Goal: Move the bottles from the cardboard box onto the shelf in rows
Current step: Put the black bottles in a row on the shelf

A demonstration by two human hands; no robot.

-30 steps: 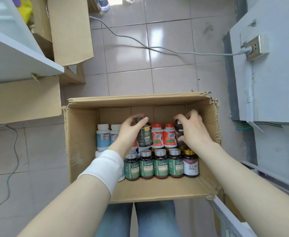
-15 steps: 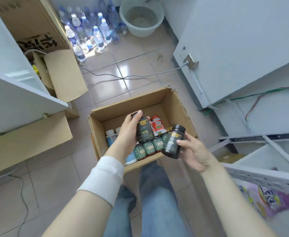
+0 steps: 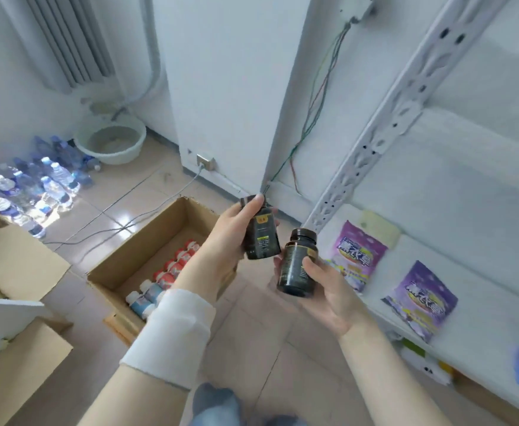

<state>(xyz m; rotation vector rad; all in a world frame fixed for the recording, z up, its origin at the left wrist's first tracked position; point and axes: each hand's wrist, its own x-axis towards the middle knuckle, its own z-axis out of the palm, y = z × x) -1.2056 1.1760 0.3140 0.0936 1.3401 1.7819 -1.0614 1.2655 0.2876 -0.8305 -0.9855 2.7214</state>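
My left hand (image 3: 221,241) grips a dark bottle (image 3: 261,238) with a yellow label patch, held upright in the air. Just to its right, my right hand (image 3: 329,287) holds a second dark bottle (image 3: 298,265) with a black cap. Both bottles hang above the floor between the open cardboard box (image 3: 159,229) at lower left and the white metal shelf (image 3: 467,272) at right. Inside the box, several red-capped and white-capped bottles (image 3: 172,272) stand in rows, partly hidden by my left forearm.
Two purple packets (image 3: 356,250) (image 3: 421,299) lie on the shelf board. A perforated shelf post (image 3: 375,142) rises diagonally. Water bottles (image 3: 36,186) and a basin (image 3: 110,142) sit on the floor at back left. More cardboard boxes (image 3: 18,265) stand at left; cables run across the tiles.
Both hands have lifted the two dark bottles out of the box and carried them up and right toward the shelf. My view has swung from the box to the shelf.
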